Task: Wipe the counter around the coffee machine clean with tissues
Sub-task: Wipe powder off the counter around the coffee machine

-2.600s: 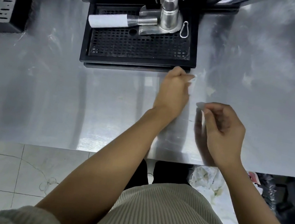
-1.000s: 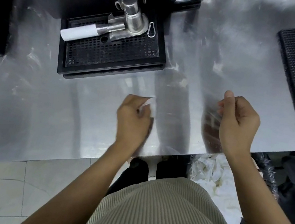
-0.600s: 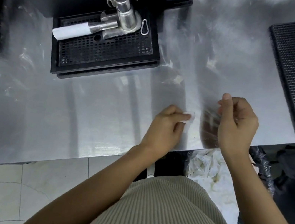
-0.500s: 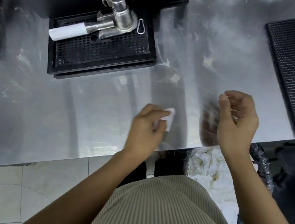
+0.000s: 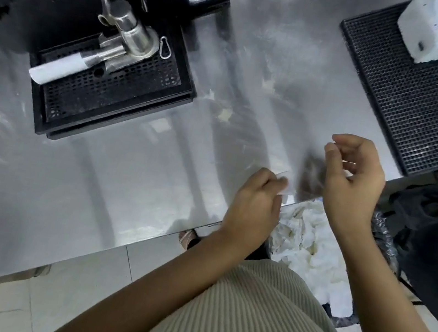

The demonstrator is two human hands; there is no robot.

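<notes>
Tissue (image 5: 289, 187), a small white scrap, sits pinched in the left hand (image 5: 255, 208) at the near edge of the steel counter (image 5: 123, 178), at about 5 o'clock from the coffee machine's drip tray (image 5: 109, 89). The fingers are curled closed around it. Just below that edge, a bin (image 5: 305, 247) holds a heap of used white tissues. The right hand (image 5: 354, 180) hovers at 3 o'clock of the left, half open with fingers loosely bent; I cannot tell whether it has hold of anything.

My reading is that the wipe is partly done: the near counter looks fairly clear, though hazy. Farther out, at about 3 o'clock from the tray, at least 2 pale scraps (image 5: 225, 114) and white smears remain. A black perforated mat (image 5: 413, 105) lies at the far right.
</notes>
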